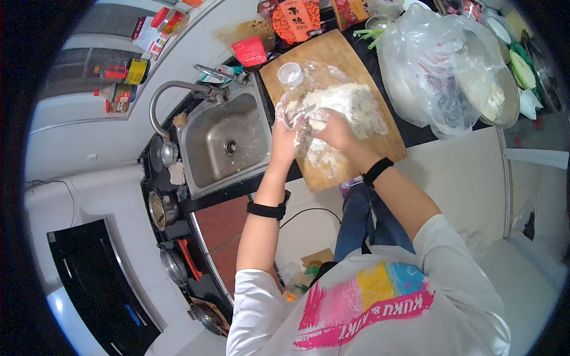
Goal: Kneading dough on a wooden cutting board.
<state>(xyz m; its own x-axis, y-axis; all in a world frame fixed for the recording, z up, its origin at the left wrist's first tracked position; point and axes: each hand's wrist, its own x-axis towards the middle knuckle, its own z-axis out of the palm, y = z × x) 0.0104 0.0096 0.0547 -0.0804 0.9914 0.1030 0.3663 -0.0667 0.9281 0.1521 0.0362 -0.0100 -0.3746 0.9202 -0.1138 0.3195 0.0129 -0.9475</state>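
Note:
A wooden board (pixel 383 133) lies on the dark counter, dusted with flour. My left hand (pixel 287 127), its fingers coated white, is at the board's left side. Close beside it, my right hand (pixel 334 129) grips a piece of pale dough (pixel 317 124); the fingers of both hands nearly meet around it. Whether the left fingers also hold dough cannot be told. A heap of white flour (pixel 352 102) spreads just beyond and right of the hands. Near the board's far left corner stands a small clear plastic cup (pixel 291 74).
Left of the board is a steel sink (pixel 222 142) with a curved faucet (pixel 153 107). A large clear plastic bag (pixel 427 66) and a metal bowl with flour (pixel 503 107) stand at the right. Food packets (pixel 296 20) line the back; pots (pixel 162 209) sit farther left.

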